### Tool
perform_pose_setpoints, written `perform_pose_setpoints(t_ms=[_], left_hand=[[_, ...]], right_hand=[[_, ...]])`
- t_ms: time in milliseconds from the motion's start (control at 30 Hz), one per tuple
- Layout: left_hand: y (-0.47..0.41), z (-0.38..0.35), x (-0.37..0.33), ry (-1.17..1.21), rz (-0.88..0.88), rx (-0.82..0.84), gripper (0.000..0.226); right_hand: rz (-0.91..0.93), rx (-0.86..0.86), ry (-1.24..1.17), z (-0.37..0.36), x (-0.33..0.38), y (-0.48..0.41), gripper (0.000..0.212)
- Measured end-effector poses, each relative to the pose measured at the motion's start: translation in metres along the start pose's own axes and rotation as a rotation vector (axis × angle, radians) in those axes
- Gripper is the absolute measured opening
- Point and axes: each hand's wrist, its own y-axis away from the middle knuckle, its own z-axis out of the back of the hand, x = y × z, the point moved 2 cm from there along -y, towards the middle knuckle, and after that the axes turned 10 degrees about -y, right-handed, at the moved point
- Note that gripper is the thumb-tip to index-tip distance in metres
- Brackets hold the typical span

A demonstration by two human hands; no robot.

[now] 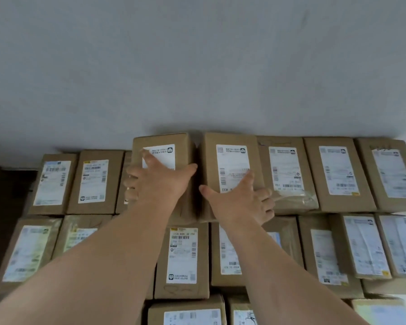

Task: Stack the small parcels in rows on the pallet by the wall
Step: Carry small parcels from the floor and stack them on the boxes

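left hand (161,181): laid palm-down on the left parcel (137,143); thumb spread toward the gap between the two parcels, forefinger stretched across the white label, the other fingers bent over the parcel's left edge, so it grips the box from above
right hand (242,202): palm-down on the right parcel (230,160); thumb out to the left, forefinger pointing up the label, outer fingers curled down over the right edge, grasping it
left parcel: brown carton with a white label, in the back row against the wall (197,66); touching the right parcel; its top sits higher than the cartons to its left
right parcel: same kind of carton, label up, just beside the taped carton (284,170) on its right
back row, right side: three more labelled cartons side by side along the wall
back row, left side: two lower cartons (94,181) side by side
nearer rows: further cartons (182,259), labels up, packed close under both forearms; some labels blurred
wall: plain grey, directly behind the back row
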Motion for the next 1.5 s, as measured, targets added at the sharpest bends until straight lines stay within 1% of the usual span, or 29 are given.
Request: perform_pose_setpoints(t_ms=[67,100,167,233,300,400,500,700,767,867,1000,1133,1233,1367,1500], left_hand=[[-0.012,-0.015,-0.005,0.039,-0.035,0.033,0.134],[-0.017,-0.023,-0.007,0.045,-0.064,0.067,0.132],[-0.024,-0.036,-0.006,0.014,-0.135,0.096,0.119],[-0.030,-0.040,0.001,-0.016,-0.213,0.055,0.103],[-0.035,-0.042,0.009,-0.033,-0.280,0.029,0.095],[-0.037,-0.038,0.017,-0.084,-0.341,0.057,0.095],[-0.032,-0.029,0.021,-0.178,-0.392,0.029,0.101],[0.006,0.009,0.037,-0.309,-0.569,-0.079,0.100],[0.023,0.030,0.046,-0.352,-0.608,-0.118,0.098],[0.057,0.069,0.063,-0.396,-0.659,-0.134,0.093],[0.108,0.129,0.091,-0.423,-0.720,-0.186,0.089],[0.160,0.199,0.122,-0.445,-0.701,-0.276,0.086],[0.206,0.250,0.151,-0.455,-0.628,-0.353,0.081],[0.272,0.298,0.197,-0.428,-0.443,-0.448,0.081],[0.350,0.328,0.244,-0.361,-0.224,-0.528,0.079]], right_hand=[[0.026,-0.004,-0.010,-0.011,0.000,-0.012,0.121],[0.049,0.005,-0.011,-0.017,-0.002,-0.017,0.115],[0.094,0.037,0.023,-0.027,-0.008,-0.025,0.104],[0.132,0.049,0.085,-0.035,-0.015,-0.028,0.098],[0.162,0.044,0.117,-0.038,-0.019,-0.027,0.095],[0.185,0.043,0.147,-0.038,-0.020,-0.023,0.093],[0.208,0.032,0.170,-0.030,-0.018,-0.017,0.090],[0.318,0.040,0.251,0.003,-0.014,0.023,0.082],[0.380,0.034,0.297,0.018,-0.011,0.046,0.078],[0.476,0.053,0.316,0.044,-0.002,0.085,0.070],[0.648,0.052,0.362,0.084,0.019,0.148,0.066],[0.812,0.053,0.393,0.123,0.044,0.215,0.068],[0.957,0.089,0.376,0.149,0.064,0.265,0.068],[1.178,0.172,0.395,0.176,0.085,0.331,0.070],[1.442,0.243,0.462,0.197,0.090,0.402,0.070]])
